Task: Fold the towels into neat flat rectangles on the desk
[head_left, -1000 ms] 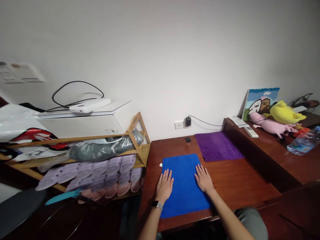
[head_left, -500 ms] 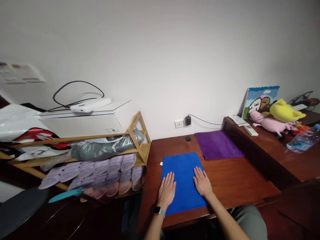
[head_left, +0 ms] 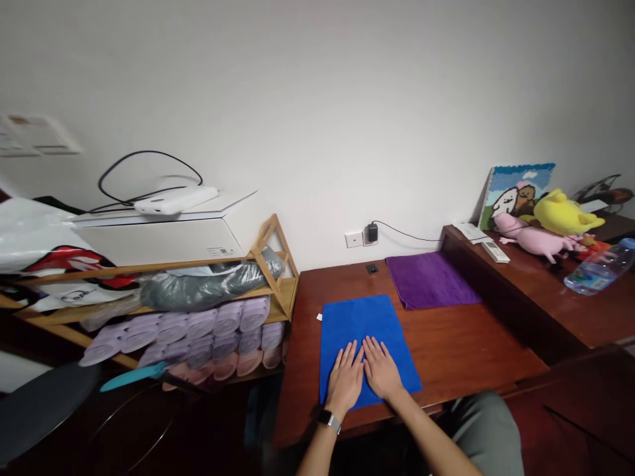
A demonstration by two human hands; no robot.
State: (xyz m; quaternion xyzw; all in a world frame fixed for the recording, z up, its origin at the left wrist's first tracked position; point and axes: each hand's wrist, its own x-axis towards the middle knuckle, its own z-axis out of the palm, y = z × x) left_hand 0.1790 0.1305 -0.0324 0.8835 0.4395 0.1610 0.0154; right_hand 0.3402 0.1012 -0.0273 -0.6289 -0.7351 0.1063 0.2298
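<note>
Wooden rack (head_left: 286,291) well left of the blue cloth (head_left: 364,322), bearing a white box (head_left: 159,244) on top and lilac slippers (head_left: 201,324) lower down. Just left of the blue cloth shows a small white tag (head_left: 319,317). The blue cloth itself lies spread flat on the desk (head_left: 441,357). On its near half rests the left hand (head_left: 346,379), palm down, fingers straight and slightly apart; a watch (head_left: 329,420) circles that wrist. Close beside it on the blue cloth, the right hand (head_left: 381,371) lies equally flat, fingers stretched out; I cannot tell whether the two touch. Behind and right of the blue cloth lies a purple cloth (head_left: 431,281). Well right of the blue cloth are a remote (head_left: 495,251), a pink toy (head_left: 533,239), a yellow toy (head_left: 565,215) and a bottle (head_left: 598,272).
</note>
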